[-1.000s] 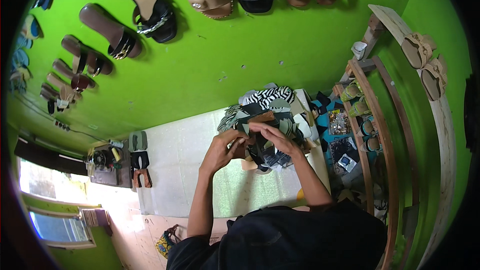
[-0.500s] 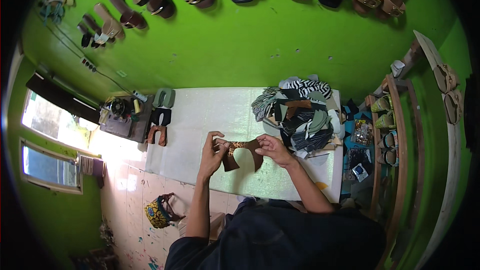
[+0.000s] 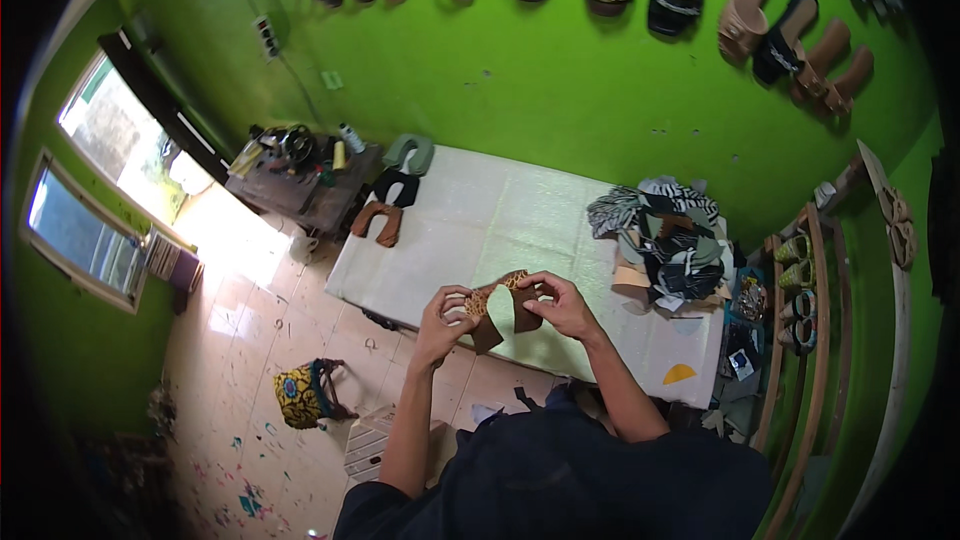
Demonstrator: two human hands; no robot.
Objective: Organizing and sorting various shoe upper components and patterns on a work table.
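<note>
Wall: bright green, with a row of sandals up along it
Bench: white-covered bench, scrap pile heaped toward the right end
Far left corner of it: three arch-shaped stacks – green stack, black stack, brown stack
Brown arch piece: up in front of the body by the bench's near edge, patterned band along the curve, legs pointing down
Left hand: forearm nearly straight up from below, fingers curled, pinching the piece's left side
Right hand: forearm slants in from lower right – fingers bent, gripping the other side
</note>
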